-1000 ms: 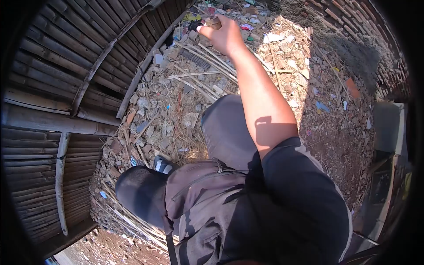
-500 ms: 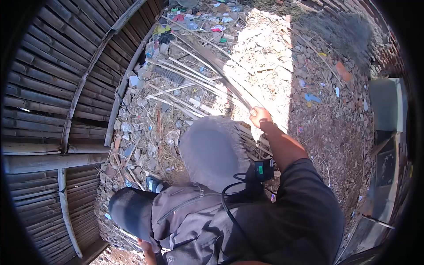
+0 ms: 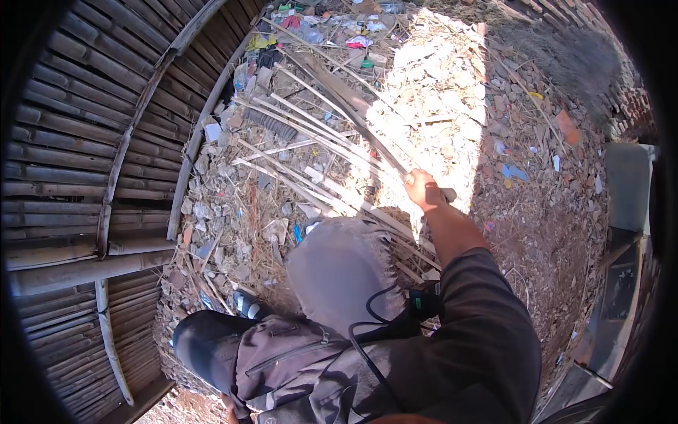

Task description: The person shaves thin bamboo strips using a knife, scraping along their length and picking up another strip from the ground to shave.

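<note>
The long dark piece (image 3: 376,138) slants from far left to near right, my right hand (image 3: 424,189) wrapped round it close to its near end, probably to steer its length beside the pale sticks (image 3: 311,132). My left hand (image 3: 229,406) is low left, mostly hidden; I can't tell its grip.

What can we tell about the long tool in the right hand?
The long tool is narrow, straight and grey-brown. A rounded, tan, wood-like end sticks out beyond the closed right hand. From there it slants up and leftward in view, near pale strips. Whether its long part is metal or wood is unclear.
</note>
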`<action>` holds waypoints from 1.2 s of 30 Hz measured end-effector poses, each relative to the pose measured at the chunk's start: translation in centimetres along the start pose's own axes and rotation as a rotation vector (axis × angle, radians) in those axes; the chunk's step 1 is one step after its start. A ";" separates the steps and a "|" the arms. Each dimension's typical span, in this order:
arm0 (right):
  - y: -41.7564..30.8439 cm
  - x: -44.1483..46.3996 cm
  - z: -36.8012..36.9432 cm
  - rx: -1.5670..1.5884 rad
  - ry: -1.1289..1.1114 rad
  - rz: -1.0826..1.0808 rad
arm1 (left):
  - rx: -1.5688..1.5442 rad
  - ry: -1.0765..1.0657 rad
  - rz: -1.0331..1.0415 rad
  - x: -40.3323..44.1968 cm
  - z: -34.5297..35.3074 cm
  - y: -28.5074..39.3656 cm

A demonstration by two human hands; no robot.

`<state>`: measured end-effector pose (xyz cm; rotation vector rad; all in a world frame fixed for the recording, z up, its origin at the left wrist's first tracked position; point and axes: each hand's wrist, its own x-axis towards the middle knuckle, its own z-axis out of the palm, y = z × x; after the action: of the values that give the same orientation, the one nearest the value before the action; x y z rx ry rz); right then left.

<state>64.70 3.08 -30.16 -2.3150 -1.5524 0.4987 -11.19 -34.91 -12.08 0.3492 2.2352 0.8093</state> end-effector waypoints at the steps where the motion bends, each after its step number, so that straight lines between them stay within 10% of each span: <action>1: -0.5 0.0 0.1 -0.019 -0.025 0.035 | -0.001 -0.013 -0.006 -0.5 -0.2 -0.4; 14: 4.9 -5.3 -1.6 -0.145 -0.324 0.001 | -0.215 0.058 0.224 7.7 0.6 4.2; 17: 7.5 -9.0 -1.9 -0.029 -0.125 -0.193 | -0.230 0.107 0.318 5.6 2.9 13.1; 22: 4.5 -12.4 -7.5 0.487 -0.196 0.249 | -0.393 0.086 0.651 7.4 6.3 25.2; 25: 9.1 -12.4 -5.7 0.208 -0.029 0.207 | -0.463 -0.069 0.841 6.6 9.1 32.7; 32: -2.3 -17.1 -20.0 0.111 0.112 0.013 | -0.599 -0.338 1.133 4.8 16.9 40.0; 36: -8.7 -17.5 -25.9 0.090 0.169 -0.120 | -0.106 -0.336 1.134 4.6 18.0 37.4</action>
<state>62.96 -11.60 -1.26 -2.1227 -1.5437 0.3264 -1.36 3.93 -0.28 1.6330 1.5419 1.2763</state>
